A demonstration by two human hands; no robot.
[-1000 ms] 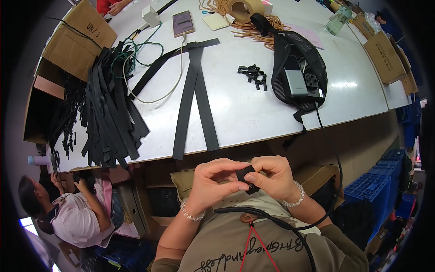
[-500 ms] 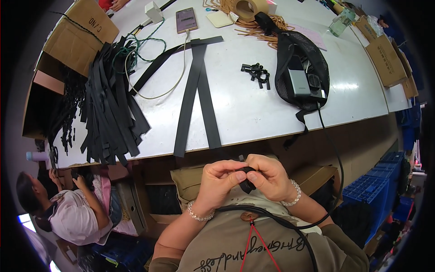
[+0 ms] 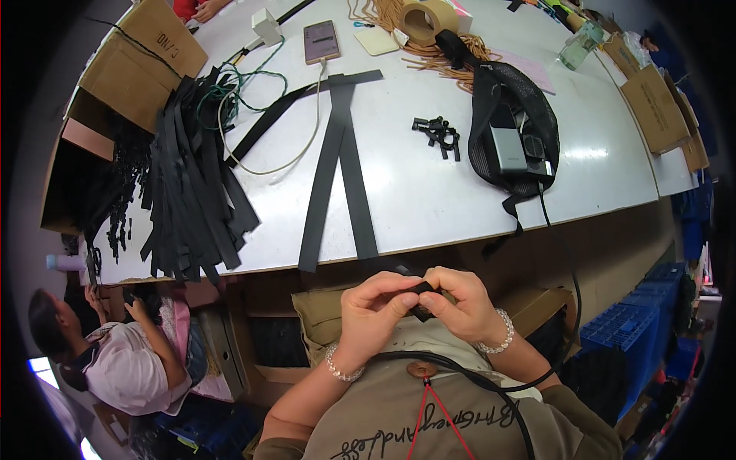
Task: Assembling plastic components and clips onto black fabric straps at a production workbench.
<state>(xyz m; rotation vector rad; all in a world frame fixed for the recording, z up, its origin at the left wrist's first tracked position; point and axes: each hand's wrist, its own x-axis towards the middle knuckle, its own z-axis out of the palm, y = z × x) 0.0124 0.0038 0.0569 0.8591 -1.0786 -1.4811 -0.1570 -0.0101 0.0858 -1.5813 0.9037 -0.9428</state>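
Note:
In front of my chest, just off the table's near edge, my left hand (image 3: 374, 307) and my right hand (image 3: 463, 308) meet fingertip to fingertip. Both pinch a short, folded piece of black strap (image 3: 421, 313) between thumbs and forefingers. Fingers cover much of it, and whether a small fitting sits inside cannot be made out. Two flat black straps (image 3: 320, 203) lie on the table beyond my hands, spread in a narrow V. A thick bundle of black straps (image 3: 192, 184) hangs over the edge to the left. Small black plastic fittings (image 3: 438, 136) are heaped further back.
A black mesh bag (image 3: 512, 115) holds a power bank; its black cable runs down across my right side. A phone (image 3: 321, 42) on a white cable, a tape roll (image 3: 428, 21) and a cardboard box (image 3: 138, 69) stand on the white table (image 3: 399, 207). Another person (image 3: 123, 353) sits at left.
My hands remain together on the black strap, with the fingers shifted slightly and the strap turned a little. The whole view has tilted slightly, so the table things appear a little lower.

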